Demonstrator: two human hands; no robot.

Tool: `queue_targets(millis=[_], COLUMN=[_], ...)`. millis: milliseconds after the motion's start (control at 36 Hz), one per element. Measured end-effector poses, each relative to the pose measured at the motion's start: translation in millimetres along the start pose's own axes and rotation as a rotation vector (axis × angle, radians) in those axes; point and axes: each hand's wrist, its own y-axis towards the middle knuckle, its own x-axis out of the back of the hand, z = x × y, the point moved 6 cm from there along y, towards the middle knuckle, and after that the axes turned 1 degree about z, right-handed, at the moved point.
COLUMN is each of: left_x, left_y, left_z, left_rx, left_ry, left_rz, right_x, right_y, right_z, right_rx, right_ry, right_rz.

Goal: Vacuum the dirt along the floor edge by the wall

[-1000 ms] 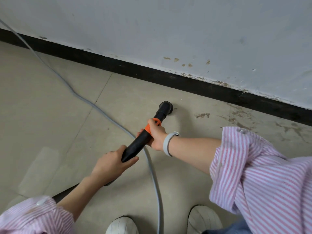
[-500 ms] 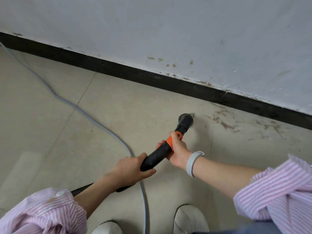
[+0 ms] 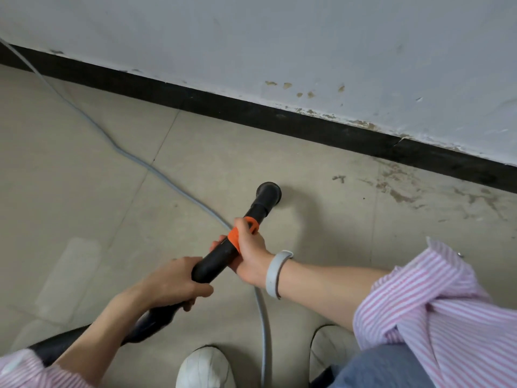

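Both hands are clamped on the black vacuum wand [image 3: 223, 254], which runs diagonally from about 7 o'clock up toward 1 o'clock. The left hand [image 3: 173, 282] wraps the lower stretch of the tube, and the right hand [image 3: 250, 253] grips higher up, right over the orange collar [image 3: 236, 236], with a pale wristband [image 3: 275, 273] on that wrist. The hands sit close together on the wand but aren't touching.

The round nozzle [image 3: 268, 193] sits down at the beige tile floor [image 3: 70, 205], roughly dead centre, a bit short of the black baseboard [image 3: 279, 119]. The dirt [image 3: 397, 186] is mostly brownish smears and flecks out at 3 o'clock from the nozzle, hugging the baseboard under a scuffed white wall [image 3: 279, 37].

A grey cord [image 3: 173, 186] snakes in from 10 o'clock, passes under the wand and runs down between two white shoes [image 3: 205, 369] at 6 o'clock. Pink striped sleeves [image 3: 436, 309] are rolled up on both arms.
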Motion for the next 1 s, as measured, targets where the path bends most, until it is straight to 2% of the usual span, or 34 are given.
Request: queue_targets(millis=[56,111,306,444,556,750,889,1000], left_x=[-5.5,-5.0,0.2,0.3,-12.1,-37.5,-8.7,22.3], left_y=[-7.0,-9.7,10.9,37.9,51.7,60.1,49.5,27.3], left_z=[8.6,13.8,-9.5,-40.2,-67.5,-114.5,-125.8,-129.0], left_rx=[0.037,0.054,0.011,-0.058,-0.115,-0.184,-0.133,-0.072], left_ry=[-0.06,-0.089,-0.024,0.114,0.194,0.151,0.04,-0.015], left_rz=[0.085,0.079,-0.083,-0.174,-0.11,0.062,0.105,0.011], right_x=[-7.3,-10.8,7.2,35.9,65.6,111.5,84.1,43.3], right_y=[-0.1,0.7,1.7,2.0,-4.0,-23.0,-37.7,-61.7], right_z=[-13.6,-18.8,14.2,48.3,63.8,91.0,111.4,135.4], right_rx=[-0.026,-0.035,0.025,0.096,0.111,0.092,0.028,0.012], right_ry=[-0.032,-0.042,0.007,0.064,0.11,0.168,0.136,0.038], right_rz=[0.042,0.064,-0.027,-0.112,-0.163,-0.248,-0.244,-0.196])
